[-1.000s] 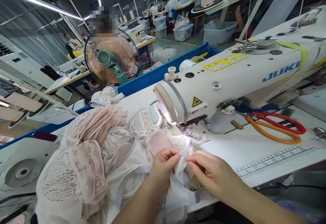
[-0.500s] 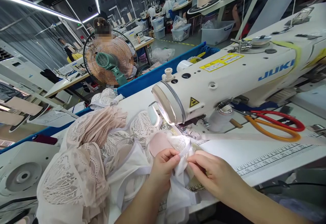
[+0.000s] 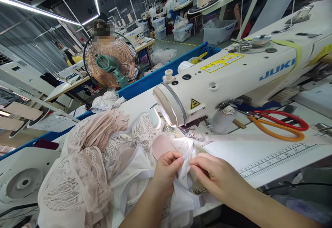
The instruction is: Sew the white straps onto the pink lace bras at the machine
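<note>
A white lace bra with a pale pink cup lining lies in front of the needle area of a white sewing machine. My left hand is closed, pinching the white band of this bra between thumb and forefinger. Just to the right, my right hand is closed in a pinch on the edge of the same bra, its fingertips close to those of my left. Part of the bra is hidden behind both hands.
A heap of white and pink lace bras covers the table's left side. Scissors with red and orange handles lie under the machine arm. Ruler markings run along the front edge. A fan stands beyond the blue cloth trough.
The camera view has shifted slightly, so the machine and scissors appear a little further left. Both hands keep their pinch on the bra, almost without moving.
</note>
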Demonstrator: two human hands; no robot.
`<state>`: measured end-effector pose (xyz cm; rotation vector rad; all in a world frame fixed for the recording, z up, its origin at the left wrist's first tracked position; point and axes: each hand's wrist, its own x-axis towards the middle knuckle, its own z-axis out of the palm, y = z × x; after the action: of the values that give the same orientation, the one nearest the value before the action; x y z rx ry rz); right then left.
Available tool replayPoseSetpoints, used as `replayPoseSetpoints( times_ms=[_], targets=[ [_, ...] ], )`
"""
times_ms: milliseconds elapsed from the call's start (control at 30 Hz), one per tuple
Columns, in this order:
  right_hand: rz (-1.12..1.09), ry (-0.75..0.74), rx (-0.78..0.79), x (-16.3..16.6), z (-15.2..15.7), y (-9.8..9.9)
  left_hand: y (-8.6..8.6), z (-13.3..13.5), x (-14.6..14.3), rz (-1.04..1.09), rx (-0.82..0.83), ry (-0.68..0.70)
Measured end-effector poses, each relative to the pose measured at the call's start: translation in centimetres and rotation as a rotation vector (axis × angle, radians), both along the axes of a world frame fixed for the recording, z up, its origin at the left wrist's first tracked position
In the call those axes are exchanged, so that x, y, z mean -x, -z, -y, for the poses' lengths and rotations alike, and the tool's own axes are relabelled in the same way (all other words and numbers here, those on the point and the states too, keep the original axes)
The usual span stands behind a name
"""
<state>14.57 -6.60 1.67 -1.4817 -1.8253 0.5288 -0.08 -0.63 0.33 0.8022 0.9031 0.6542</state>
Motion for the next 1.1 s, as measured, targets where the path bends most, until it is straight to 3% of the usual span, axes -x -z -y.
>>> replayPoseSetpoints(
  times_ms=[267,667,900,1100],
  targets=[
    [0.006,0.008,0.011,0.0,0.0,-0.2,0.1,0.1,0.0,-0.017,-0.013,-0.012],
    [0.051,0.039,0.032,0.2,0.0,-0.2,0.5,0.5,0.1,-0.114,-0.233,-0.027],
    [0.077,0.050,0.026,0.4,-0.2,0.0,1.1,1.2,0.4,-0.315,-0.579,-0.083],
    [0.137,0.071,-0.053,0.8,-0.4,0.3,1.5,1.5,0.8,-0.336,-0.774,-0.054]
  ],
)
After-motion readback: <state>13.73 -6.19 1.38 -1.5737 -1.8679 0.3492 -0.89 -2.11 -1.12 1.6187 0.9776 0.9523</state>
